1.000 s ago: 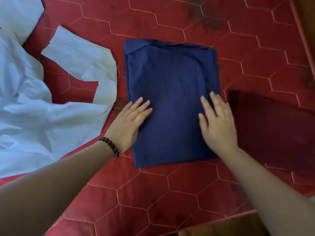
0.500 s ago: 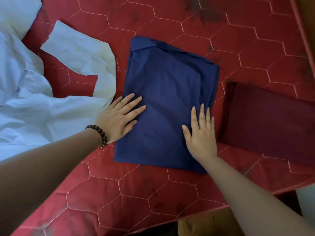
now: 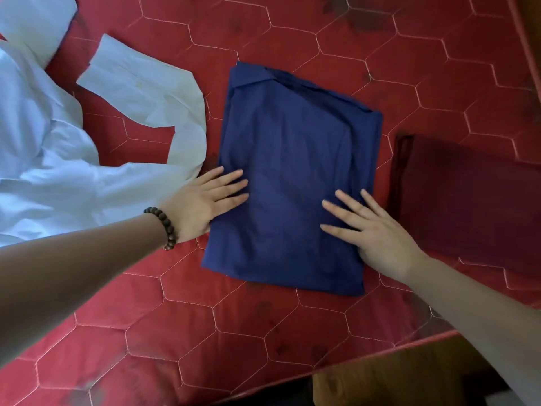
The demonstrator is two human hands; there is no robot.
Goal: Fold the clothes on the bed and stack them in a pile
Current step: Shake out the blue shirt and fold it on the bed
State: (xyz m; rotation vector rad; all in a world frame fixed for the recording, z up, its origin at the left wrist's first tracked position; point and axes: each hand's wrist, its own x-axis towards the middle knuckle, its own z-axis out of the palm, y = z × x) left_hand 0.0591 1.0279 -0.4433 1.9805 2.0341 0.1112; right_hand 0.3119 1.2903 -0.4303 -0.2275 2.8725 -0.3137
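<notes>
A folded navy blue garment (image 3: 295, 159) lies flat in the middle of the red quilted bed (image 3: 322, 30). My left hand (image 3: 205, 200), with a bead bracelet on its wrist, presses flat on the garment's left edge, fingers straight. My right hand (image 3: 371, 227) lies flat on its lower right part, fingers spread. A folded dark red garment (image 3: 468, 194) rests just to the right of the blue one. An unfolded white shirt (image 3: 73, 148) sprawls on the left, one sleeve reaching toward the blue garment.
The bed's front edge (image 3: 380, 351) runs across the lower right, with a wooden surface (image 3: 395, 382) below it. A wooden strip (image 3: 530, 39) borders the bed at the far right.
The blue garment has turned slightly and now sits at a slant. My right hand slid down and right on it with fingers spread wider. My left hand stayed at the left edge.
</notes>
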